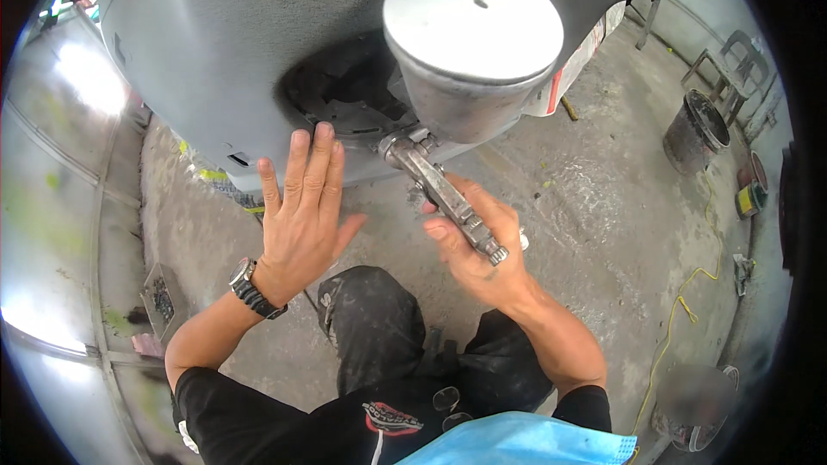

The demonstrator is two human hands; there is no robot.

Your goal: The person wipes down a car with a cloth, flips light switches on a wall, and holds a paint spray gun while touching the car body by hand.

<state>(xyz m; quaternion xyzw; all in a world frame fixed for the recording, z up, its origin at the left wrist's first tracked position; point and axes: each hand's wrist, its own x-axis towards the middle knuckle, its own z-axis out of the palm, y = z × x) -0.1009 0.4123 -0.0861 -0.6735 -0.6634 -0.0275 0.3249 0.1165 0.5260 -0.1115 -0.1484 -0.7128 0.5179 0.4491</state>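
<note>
Your right hand is wrapped around the spray gun, its cup right up by the grey panel, while your left hand lies flat, fingers spread, fingertips on the panel's lower edge.

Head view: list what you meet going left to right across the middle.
Wristwatch → left hand flat against the grey panel → spray gun in the right hand → yellow cord → dark bucket.
</note>
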